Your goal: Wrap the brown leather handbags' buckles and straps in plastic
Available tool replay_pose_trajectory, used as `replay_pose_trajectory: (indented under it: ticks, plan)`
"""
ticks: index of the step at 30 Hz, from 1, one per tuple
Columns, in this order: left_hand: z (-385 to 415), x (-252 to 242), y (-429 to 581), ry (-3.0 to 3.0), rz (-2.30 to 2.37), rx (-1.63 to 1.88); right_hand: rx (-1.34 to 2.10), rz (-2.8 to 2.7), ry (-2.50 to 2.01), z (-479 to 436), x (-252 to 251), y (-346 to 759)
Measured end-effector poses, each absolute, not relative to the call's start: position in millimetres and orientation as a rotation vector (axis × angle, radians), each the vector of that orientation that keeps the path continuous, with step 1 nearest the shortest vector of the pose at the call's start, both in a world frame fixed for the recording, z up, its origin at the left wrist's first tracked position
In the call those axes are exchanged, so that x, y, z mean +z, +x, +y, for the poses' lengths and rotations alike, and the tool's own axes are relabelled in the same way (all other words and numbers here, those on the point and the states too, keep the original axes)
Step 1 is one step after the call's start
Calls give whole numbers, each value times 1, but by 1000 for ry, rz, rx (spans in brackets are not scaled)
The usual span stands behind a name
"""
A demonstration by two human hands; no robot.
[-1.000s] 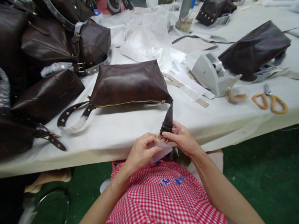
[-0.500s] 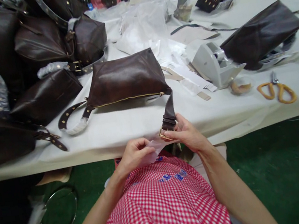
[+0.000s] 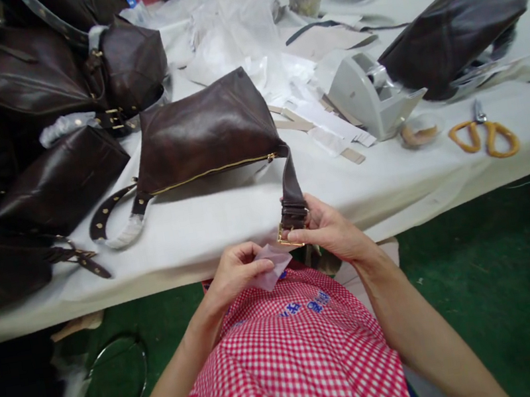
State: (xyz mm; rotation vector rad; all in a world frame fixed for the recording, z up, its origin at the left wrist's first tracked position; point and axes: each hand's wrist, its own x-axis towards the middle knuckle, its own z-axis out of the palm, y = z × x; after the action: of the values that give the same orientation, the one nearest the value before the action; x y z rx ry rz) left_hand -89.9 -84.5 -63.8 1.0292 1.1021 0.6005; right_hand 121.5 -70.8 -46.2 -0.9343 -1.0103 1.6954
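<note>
A dark brown leather bag (image 3: 204,131) with a gold zipper lies on the white-covered table. Its short strap (image 3: 290,177) hangs from the right corner toward the table's front edge. My right hand (image 3: 333,228) is closed on the strap's end by the gold buckle (image 3: 291,236), thumb on the buckle. Between the thumb and fingers of my left hand (image 3: 241,271) is a thin translucent sheet (image 3: 272,268), just left of the buckle and apart from it. The studded strap (image 3: 109,216), partly wrapped in white, curls at the bag's left.
Several brown bags (image 3: 38,73) are piled at the left. To the right are a grey tape dispenser (image 3: 363,99), a tape roll (image 3: 419,132), orange-handled scissors (image 3: 485,133) and another brown bag (image 3: 455,34). Plastic wrapping (image 3: 239,35) lies behind the near bag.
The translucent sheet has come away from the buckle and now shows as a folded piece in my left hand. The camera view has shifted slightly; the bag looks tilted more.
</note>
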Motion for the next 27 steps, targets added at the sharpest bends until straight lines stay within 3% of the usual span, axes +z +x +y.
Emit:
replay_pose_trajectory:
  ticks: [27]
  plan:
    - [-79, -60, -65, 1023, 1149, 622, 1697, -1029, -926, -63, -63, 119]
